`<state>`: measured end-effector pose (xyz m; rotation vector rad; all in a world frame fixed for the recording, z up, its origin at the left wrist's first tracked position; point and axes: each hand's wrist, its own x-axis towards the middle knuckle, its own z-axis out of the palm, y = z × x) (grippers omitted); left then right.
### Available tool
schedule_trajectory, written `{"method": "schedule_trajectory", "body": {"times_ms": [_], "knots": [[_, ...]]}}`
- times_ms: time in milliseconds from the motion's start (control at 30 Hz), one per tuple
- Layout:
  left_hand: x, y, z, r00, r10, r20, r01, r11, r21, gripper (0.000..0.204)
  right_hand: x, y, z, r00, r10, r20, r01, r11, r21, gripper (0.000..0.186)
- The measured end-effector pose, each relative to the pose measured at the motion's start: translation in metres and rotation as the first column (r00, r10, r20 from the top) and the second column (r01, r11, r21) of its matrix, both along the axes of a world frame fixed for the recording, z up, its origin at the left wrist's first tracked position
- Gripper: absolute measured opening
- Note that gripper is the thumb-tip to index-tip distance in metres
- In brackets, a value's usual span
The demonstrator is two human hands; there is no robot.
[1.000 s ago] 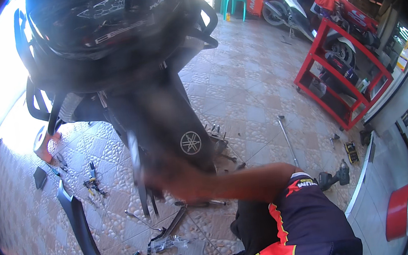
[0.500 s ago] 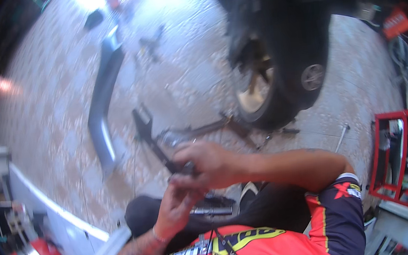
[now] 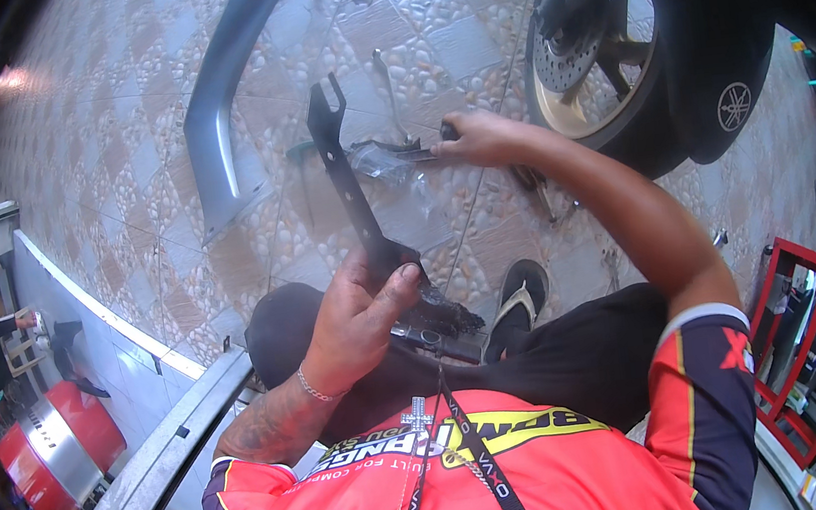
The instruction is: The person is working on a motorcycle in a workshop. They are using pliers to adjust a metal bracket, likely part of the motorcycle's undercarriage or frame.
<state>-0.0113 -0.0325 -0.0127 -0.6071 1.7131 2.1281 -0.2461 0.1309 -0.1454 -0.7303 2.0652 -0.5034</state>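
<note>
My left hand [image 3: 353,317] grips a long black metal bracket [image 3: 344,177] with a forked upper end and holes along its length. The bracket stands nearly upright in front of my lap, its lower end by my thumb. Stretched forward to the right, my right hand [image 3: 484,141] is low over the tiled floor, with fingers curled around something dark I cannot make out. Close to those fingers lie a clear plastic bag [image 3: 383,164] and dark, thin metal pieces. A slim metal tool [image 3: 384,76] rests just beyond the bag.
A motorcycle's front wheel [image 3: 599,72] stands at the right. At the far left of the floor lies a long grey panel [image 3: 212,126]. A red rack [image 3: 790,342] is at the right edge; a red and silver drum [image 3: 62,445] is beyond a metal rail. My sandalled foot [image 3: 523,292] is below.
My hands were together at the bracket; the right has left it and reached forward to the floor items. The left keeps the bracket, which now points more upright. The view has shifted.
</note>
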Motion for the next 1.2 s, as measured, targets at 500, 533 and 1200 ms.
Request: {"method": "schedule_trajectory", "body": {"times_ms": [500, 533, 1200], "knots": [[0.001, -0.002, 0.0, 0.995, -0.044, 0.092, 0.031, 0.99, 0.134, 0.025, 0.053, -0.022, -0.091, 0.85, 0.524, -0.051, -0.478, 0.81, 0.34, 0.04], [0.001, -0.002, 0.0, 0.996, -0.048, 0.08, 0.036, 0.988, 0.147, 0.026, 0.037, -0.034, -0.058, 0.88, 0.473, -0.041, -0.446, 0.853, 0.271, 0.044], [-0.002, -0.006, 0.003, 0.993, 0.099, -0.059, -0.086, 0.979, 0.186, 0.044, 0.062, -0.046, 0.121, 0.629, 0.025, 0.777, 0.592, 0.632, -0.5, 0.027]]}}
